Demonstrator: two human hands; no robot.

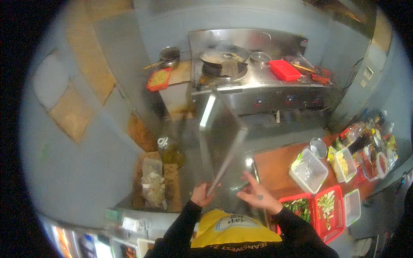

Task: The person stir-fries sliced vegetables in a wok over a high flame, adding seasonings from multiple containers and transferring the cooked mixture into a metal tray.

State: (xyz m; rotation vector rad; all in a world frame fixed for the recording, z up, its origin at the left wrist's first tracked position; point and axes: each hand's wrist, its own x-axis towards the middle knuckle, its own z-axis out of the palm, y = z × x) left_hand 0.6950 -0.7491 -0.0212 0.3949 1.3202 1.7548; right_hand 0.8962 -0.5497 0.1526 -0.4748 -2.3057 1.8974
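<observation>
My left hand grips the near corner of a rectangular metal tray with raised edges. The tray is tilted, blurred, and points away from me towards the stove; nothing shows in it. To the right of the tray, apart from it, my right hand is held with fingers spread and nothing in it. Close by that hand is the edge of a brown tabletop, where a red basket of cut green vegetables stands.
Ahead stands a steel stove with a steaming wok and an empty red basket. On the right are a white plastic tub, a basket of pale cut vegetables and several bottles. An oil jug stands left.
</observation>
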